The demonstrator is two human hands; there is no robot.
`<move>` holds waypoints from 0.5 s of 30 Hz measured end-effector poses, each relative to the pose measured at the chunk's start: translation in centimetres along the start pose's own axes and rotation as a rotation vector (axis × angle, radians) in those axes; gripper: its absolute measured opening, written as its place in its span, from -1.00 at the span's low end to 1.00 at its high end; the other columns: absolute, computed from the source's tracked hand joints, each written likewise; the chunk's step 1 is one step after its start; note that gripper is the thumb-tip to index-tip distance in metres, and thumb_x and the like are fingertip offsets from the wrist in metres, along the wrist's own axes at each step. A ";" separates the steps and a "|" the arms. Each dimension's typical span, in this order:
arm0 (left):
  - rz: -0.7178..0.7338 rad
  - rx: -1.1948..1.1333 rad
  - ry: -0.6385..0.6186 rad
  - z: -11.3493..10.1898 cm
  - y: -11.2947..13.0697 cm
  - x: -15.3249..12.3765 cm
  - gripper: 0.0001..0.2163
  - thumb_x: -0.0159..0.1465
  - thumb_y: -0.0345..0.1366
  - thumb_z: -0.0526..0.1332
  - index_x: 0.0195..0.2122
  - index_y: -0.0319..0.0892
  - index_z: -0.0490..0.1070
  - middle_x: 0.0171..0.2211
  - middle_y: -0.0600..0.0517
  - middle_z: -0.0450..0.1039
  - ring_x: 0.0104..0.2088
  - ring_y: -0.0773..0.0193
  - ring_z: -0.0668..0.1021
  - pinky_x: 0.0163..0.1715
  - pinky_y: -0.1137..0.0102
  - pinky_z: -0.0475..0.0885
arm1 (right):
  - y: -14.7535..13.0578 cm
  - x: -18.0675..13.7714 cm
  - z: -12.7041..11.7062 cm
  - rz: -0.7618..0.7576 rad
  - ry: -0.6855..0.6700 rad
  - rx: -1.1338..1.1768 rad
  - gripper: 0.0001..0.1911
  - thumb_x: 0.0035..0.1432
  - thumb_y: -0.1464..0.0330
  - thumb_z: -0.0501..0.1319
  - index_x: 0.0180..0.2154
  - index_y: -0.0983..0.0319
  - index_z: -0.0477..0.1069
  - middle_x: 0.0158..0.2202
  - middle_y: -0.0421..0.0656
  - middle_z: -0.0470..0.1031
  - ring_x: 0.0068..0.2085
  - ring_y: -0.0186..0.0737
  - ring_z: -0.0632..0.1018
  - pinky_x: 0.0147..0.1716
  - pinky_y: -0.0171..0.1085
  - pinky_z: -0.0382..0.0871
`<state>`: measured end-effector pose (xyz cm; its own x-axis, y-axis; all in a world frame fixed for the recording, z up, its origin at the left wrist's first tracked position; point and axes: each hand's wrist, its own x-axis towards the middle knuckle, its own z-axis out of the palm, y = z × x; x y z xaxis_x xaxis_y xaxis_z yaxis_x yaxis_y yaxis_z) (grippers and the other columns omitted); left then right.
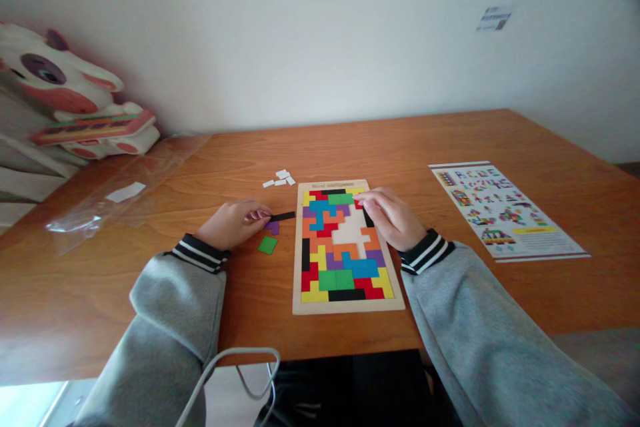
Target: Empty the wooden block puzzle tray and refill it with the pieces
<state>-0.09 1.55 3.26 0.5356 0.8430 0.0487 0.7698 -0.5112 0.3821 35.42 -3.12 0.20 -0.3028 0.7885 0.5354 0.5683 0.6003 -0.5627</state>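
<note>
black bar (285, 216) pinched at one end by the left hand (230, 224), leaving its length free
right hand (394, 217) held over the tray (349, 307)'s far right; its grip cannot be told

Before the person (175, 307) here, a puzzle board (345, 309) is lying on the table (380, 147); loose pieces (268, 245) are sitting to its left, a sheet (505, 210) is lying right, a toy (90, 97) is sitting behind, far left.

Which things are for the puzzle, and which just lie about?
Puzzle:
- pale wooden tray
- long black bar
- flat green square
- flat purple piece

Lying about:
- clear plastic bag
- pink-and-white animal toy
- small white rectangles
- white printed sheet, probably
</note>
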 end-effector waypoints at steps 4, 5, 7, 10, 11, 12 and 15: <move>0.072 0.045 0.052 0.2 0.0 0.2 -0.66 0.30 -0.03 0.11 -0.20 -0.16 0.55 -0.23 -0.04 0.56 -0.24 0.19 0.59 -0.16 0.33 0.48 | 0.2 0.0 0.0 -0.015 -0.001 0.003 -0.69 0.43 0.24 -0.02 -0.05 0.17 0.45 -0.11 -0.04 0.53 -0.05 -0.08 0.53 -0.01 -0.05 0.41; 0.092 0.039 0.057 0.3 0.0 0.2 -0.67 0.30 -0.03 0.12 -0.20 -0.15 0.55 -0.21 -0.04 0.56 -0.22 0.18 0.59 -0.13 0.33 0.47 | 0.2 0.0 0.0 -0.017 -0.001 0.003 -0.69 0.43 0.25 -0.02 -0.05 0.17 0.45 -0.12 -0.04 0.53 -0.05 -0.07 0.53 -0.01 -0.05 0.41; 0.129 0.014 0.060 0.4 0.0 0.3 -0.68 0.31 -0.03 0.13 -0.18 -0.13 0.54 -0.19 -0.02 0.57 -0.18 0.18 0.59 -0.08 0.33 0.47 | 0.2 0.0 0.0 -0.019 -0.002 0.002 -0.69 0.43 0.25 -0.02 -0.05 0.17 0.46 -0.12 -0.04 0.53 -0.05 -0.07 0.53 -0.01 -0.04 0.41; 0.164 -0.007 0.070 0.5 -0.1 0.3 -0.70 0.33 -0.05 0.12 -0.20 -0.13 0.53 -0.20 -0.02 0.59 -0.17 0.17 0.59 -0.07 0.32 0.46 | 0.0 0.0 0.0 -0.019 -0.003 0.000 -0.70 0.43 0.26 -0.02 -0.06 0.17 0.46 -0.12 -0.04 0.53 -0.06 -0.07 0.53 -0.02 -0.05 0.42; 0.171 -0.008 0.073 0.5 -0.2 0.3 -0.70 0.34 -0.06 0.11 -0.20 -0.14 0.54 -0.22 -0.02 0.59 -0.18 0.17 0.59 -0.09 0.32 0.47 | 0.0 0.0 0.0 -0.018 -0.003 0.001 -0.70 0.43 0.26 -0.02 -0.06 0.17 0.45 -0.13 -0.04 0.53 -0.06 -0.08 0.53 -0.02 -0.05 0.42; 0.175 -0.007 0.076 0.5 -0.3 0.2 -0.69 0.34 -0.07 0.10 -0.21 -0.14 0.54 -0.23 -0.02 0.59 -0.21 0.18 0.60 -0.11 0.33 0.47 | -0.1 0.0 0.0 -0.018 -0.004 0.001 -0.70 0.43 0.27 -0.01 -0.06 0.17 0.45 -0.13 -0.04 0.53 -0.06 -0.08 0.53 -0.02 -0.05 0.42; 0.179 0.006 0.076 0.5 -0.5 0.2 -0.70 0.36 -0.10 0.08 -0.22 -0.16 0.54 -0.27 -0.03 0.59 -0.26 0.20 0.60 -0.17 0.35 0.48 | -0.1 0.1 -0.1 -0.015 -0.007 -0.007 -0.72 0.42 0.28 0.00 -0.08 0.18 0.46 -0.13 -0.04 0.53 -0.06 -0.09 0.53 -0.02 -0.06 0.42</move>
<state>-0.18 1.85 2.64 0.6365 0.7487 0.1852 0.6669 -0.6548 0.3556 35.40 -3.10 0.33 -0.3167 0.7806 0.5389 0.5692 0.6109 -0.5503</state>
